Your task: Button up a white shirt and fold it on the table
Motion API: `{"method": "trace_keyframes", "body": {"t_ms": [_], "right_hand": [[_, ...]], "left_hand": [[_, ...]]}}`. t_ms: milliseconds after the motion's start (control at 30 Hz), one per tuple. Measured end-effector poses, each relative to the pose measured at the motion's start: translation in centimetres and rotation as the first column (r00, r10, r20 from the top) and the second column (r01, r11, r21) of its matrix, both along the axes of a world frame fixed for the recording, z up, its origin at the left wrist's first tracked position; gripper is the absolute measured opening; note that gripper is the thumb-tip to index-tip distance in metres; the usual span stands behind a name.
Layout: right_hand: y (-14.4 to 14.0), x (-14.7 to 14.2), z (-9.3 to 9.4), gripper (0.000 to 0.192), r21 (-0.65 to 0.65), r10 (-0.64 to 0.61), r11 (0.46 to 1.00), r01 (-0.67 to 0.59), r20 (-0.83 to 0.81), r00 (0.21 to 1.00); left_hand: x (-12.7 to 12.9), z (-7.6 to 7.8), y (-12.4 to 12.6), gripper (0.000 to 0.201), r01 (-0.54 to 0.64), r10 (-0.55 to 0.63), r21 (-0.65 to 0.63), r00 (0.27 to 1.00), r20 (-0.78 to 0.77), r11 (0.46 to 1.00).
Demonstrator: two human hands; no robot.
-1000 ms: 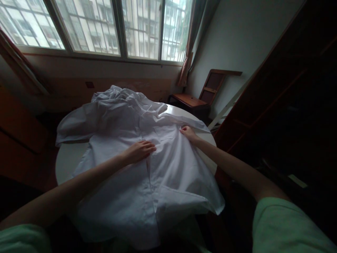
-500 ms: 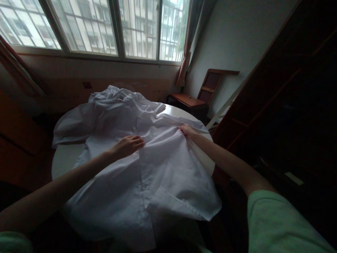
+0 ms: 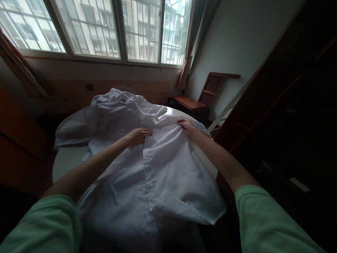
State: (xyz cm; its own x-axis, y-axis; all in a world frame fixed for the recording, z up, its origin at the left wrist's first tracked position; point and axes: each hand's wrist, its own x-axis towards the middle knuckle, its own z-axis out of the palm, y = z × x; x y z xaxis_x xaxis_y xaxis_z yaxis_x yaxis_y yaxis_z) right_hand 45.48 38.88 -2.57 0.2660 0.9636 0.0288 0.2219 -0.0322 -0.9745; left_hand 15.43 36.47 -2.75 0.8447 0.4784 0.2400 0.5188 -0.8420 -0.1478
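Observation:
A white button-up shirt (image 3: 163, 168) lies spread front-up over a small round white table (image 3: 63, 160), its hem hanging off the near edge. My left hand (image 3: 137, 136) pinches the fabric near the button placket at chest height. My right hand (image 3: 186, 125) grips the shirt's right shoulder area by the table's far right edge. More crumpled white cloth (image 3: 116, 105) is bunched at the far side of the table, with a short sleeve spread to the left.
A wooden chair (image 3: 202, 96) stands beyond the table at the right, under a curtain. A dark wooden cabinet (image 3: 289, 105) fills the right side. A barred window (image 3: 105, 28) runs across the back wall. Dark wooden furniture sits at the left.
Both hands have slid away from me up the shirt, from mid-chest toward the collar and shoulder. The left hand went from flat on the cloth to pinching it.

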Motion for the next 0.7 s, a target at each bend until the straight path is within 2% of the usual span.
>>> {"method": "trace_keyframes", "body": {"t_ms": [100,200,300,367,433,533,600,700], "right_hand": [[0.2,0.4,0.0,0.023,0.04,-0.093,0.995,0.091,0.047,0.995],[-0.1,0.6,-0.7,0.025,0.014,-0.12,0.993,0.119,0.134,0.984],[-0.9,0.4,-1.2,0.031,0.003,-0.129,0.991,0.131,0.213,0.969],[-1.8,0.3,-1.1,0.039,0.008,-0.134,0.991,0.135,0.204,0.97],[-3.2,0.1,-0.8,0.045,-0.032,-0.084,0.996,0.089,0.144,0.986],[-6.0,0.1,-0.3,0.039,-0.101,0.086,0.991,-0.084,0.026,0.996],[-8.3,0.2,-0.2,0.037,-0.123,0.132,0.984,-0.129,0.019,0.991],[-12.2,0.7,-0.2,0.039,-0.189,0.128,0.975,-0.116,0.053,0.99]], "left_hand": [[-0.4,0.3,-0.6,0.018,0.007,-0.003,0.078,0.999,-0.053,0.997],[-1.1,0.7,-0.7,0.013,-0.057,0.07,0.18,0.995,-0.069,0.982],[-1.4,1.0,-0.1,0.014,-0.12,0.131,0.165,0.99,-0.06,0.979],[-1.3,0.9,0.5,0.015,-0.132,0.141,0.129,0.988,-0.064,0.983],[-1.3,0.7,0.9,0.017,-0.121,0.128,0.103,0.99,-0.062,0.987],[-1.5,0.1,1.1,0.021,-0.132,0.135,0.072,0.99,-0.038,0.989],[-1.8,-0.3,1.1,0.022,-0.203,0.204,0.054,0.979,-0.021,0.978],[-2.2,-0.7,1.1,0.022,-0.321,0.321,0.021,0.947,-0.01,0.947]]}}
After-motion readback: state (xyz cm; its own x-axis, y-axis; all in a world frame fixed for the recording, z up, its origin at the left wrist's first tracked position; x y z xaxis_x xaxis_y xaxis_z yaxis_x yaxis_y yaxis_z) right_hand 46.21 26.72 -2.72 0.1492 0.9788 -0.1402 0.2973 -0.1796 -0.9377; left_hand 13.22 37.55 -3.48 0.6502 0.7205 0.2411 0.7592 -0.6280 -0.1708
